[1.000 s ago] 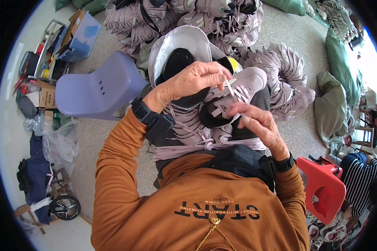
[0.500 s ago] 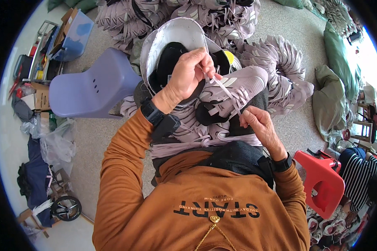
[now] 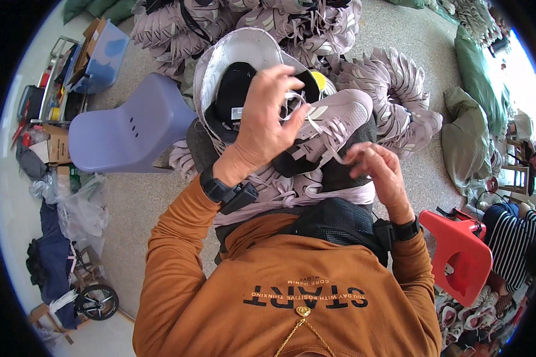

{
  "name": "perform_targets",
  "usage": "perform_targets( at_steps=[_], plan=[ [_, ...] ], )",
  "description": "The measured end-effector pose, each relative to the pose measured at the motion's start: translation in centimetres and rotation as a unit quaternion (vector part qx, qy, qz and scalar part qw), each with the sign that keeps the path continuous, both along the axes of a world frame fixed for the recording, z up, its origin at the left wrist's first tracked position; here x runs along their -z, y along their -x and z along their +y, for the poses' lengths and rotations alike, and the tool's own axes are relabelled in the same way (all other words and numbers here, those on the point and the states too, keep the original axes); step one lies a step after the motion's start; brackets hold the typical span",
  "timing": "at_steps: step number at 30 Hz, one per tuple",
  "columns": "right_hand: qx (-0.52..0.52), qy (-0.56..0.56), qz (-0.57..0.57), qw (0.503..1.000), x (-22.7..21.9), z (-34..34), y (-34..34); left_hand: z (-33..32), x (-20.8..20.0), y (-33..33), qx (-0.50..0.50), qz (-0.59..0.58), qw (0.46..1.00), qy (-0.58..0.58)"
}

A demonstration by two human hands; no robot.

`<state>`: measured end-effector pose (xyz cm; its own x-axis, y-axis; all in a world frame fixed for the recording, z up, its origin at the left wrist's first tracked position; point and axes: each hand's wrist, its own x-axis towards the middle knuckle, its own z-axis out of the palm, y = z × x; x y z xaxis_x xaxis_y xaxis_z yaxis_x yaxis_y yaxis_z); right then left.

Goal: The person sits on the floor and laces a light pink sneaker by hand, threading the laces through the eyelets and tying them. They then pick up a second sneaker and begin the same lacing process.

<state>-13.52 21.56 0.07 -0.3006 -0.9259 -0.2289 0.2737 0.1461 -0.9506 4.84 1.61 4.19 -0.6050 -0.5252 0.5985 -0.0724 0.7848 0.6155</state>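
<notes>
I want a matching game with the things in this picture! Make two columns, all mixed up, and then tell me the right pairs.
Things:
1. shoe between the left hand and right hand
2. purple chair
3. red chair
4. sleeves

Matches:
A. orange-brown
B. in the right part of the picture
C. pale, with a black lining
D. in the left part of the picture

Right pairs: 1-C, 2-D, 3-B, 4-A

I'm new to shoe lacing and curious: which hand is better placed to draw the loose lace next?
Probably the left hand: slack lace shows between its thumb and fingers. The right hand is on the shoe's other side, grip unclear.
</notes>
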Motion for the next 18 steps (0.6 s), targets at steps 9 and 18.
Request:
perform_targets(
  at_steps=[9,18],
  plan=[
    [0.016,0.000,0.303,0.953,1.4,-1.1,-0.6,1.6,4.0,2.2,0.108,-0.195,0.949,0.224],
    [0.020,0.044,0.569,0.821,1.3,-4.6,-2.7,1.4,3.3,3.6,0.140,-0.209,0.946,0.205]
  ],
)
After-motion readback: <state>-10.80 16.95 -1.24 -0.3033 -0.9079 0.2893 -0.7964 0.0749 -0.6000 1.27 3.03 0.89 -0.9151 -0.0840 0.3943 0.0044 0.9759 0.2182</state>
